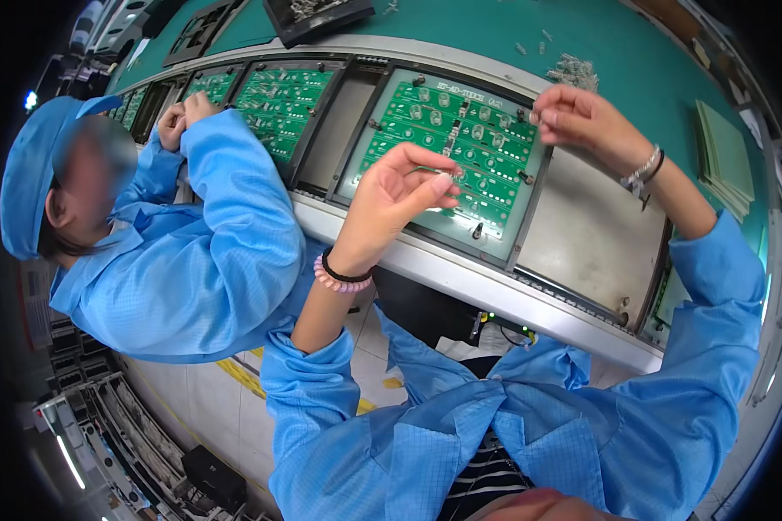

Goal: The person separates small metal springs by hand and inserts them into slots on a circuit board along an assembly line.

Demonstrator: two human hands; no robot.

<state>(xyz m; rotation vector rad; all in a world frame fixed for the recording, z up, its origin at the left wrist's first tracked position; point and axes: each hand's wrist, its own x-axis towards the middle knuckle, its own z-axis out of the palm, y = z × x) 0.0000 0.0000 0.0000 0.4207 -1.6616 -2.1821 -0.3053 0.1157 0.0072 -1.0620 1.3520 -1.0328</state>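
Note:
A green circuit board (495,217) lies in a dark-edged frame in front of me, with several round clear components (478,132) standing on it. Over its middle, my left hand (400,195) is closed in a pinch; a small clear component seems to show at its fingertips. My right hand (582,126) is also pinched, by the board's far right corner. Whatever its fingertips hold is too small to make out. Just beyond that hand, a loose pile of small clear components (573,71) rests on the green mat.
A co-worker in a blue smock (226,208) works at my left over another framed board (282,100). A metal rail (408,260) runs along the near edge. At the back stands a black tray (317,19) of parts; pale green sheets (723,161) are stacked at right.

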